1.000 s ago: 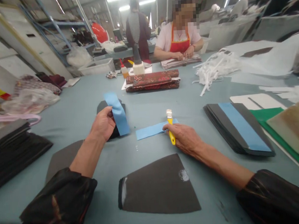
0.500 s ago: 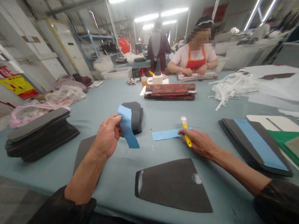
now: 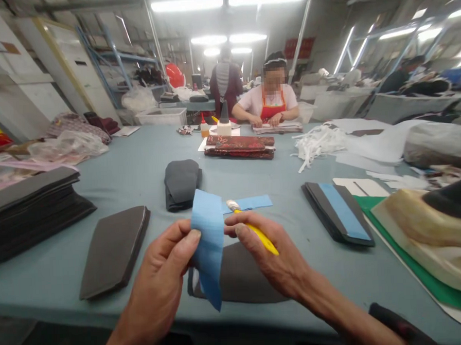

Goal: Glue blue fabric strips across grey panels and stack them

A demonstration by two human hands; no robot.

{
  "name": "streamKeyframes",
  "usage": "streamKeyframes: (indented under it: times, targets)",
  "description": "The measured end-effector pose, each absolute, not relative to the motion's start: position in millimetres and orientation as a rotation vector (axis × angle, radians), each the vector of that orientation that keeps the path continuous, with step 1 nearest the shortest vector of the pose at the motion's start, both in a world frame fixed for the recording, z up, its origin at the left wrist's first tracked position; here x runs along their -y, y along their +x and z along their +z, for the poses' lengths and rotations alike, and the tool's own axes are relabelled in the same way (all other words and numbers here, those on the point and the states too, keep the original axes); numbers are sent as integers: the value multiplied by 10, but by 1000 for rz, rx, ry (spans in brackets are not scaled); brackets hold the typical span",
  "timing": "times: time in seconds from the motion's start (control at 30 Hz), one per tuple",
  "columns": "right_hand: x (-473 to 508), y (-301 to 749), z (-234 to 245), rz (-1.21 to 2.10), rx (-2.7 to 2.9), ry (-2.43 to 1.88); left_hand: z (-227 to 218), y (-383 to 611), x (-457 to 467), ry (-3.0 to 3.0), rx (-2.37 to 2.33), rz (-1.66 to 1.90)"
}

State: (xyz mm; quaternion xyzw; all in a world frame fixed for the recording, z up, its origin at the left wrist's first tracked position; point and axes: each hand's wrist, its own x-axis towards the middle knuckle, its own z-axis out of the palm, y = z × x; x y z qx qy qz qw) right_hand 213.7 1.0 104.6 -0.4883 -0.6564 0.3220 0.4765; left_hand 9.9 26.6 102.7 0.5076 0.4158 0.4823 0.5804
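Observation:
Between thumb and fingers, my left hand (image 3: 162, 271) pinches a blue strip (image 3: 208, 235), which hangs upright with its lower end curling. My right hand (image 3: 273, 250) is closed around a yellow-handled brush (image 3: 259, 235), its whitish bristles pointing up and away from me. The fingertips of the right hand are close beside the strip; I cannot tell if they touch it. Below both hands lies a dark grey tapered panel (image 3: 247, 277), partly hidden by them. Behind the brush, another blue strip (image 3: 255, 202) lies flat on the table.
Stacks of dark grey pieces (image 3: 113, 253) stand at left, with a small rounded stack (image 3: 182, 182) further back. At right is a stack with a blue band (image 3: 343, 213). Glue bottles (image 3: 223, 127) and red patterned bundles (image 3: 239, 147) lie ahead. A co-worker (image 3: 271, 101) sits across the table.
My left hand has brought the blue strip rightward over the grey panel. My right hand has left the flat strip on the table and come in beside the left. The view has turned right.

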Motion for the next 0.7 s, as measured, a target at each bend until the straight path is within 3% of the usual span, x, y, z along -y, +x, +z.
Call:
streamKeyframes:
  times: [0.33,0.7]
  targets:
    - [422,1981,923,780,1405,-1129,461,211,391,992,-999,970]
    - [676,2035,722,667,1416,-1193,485,466,503,1028,-981,932]
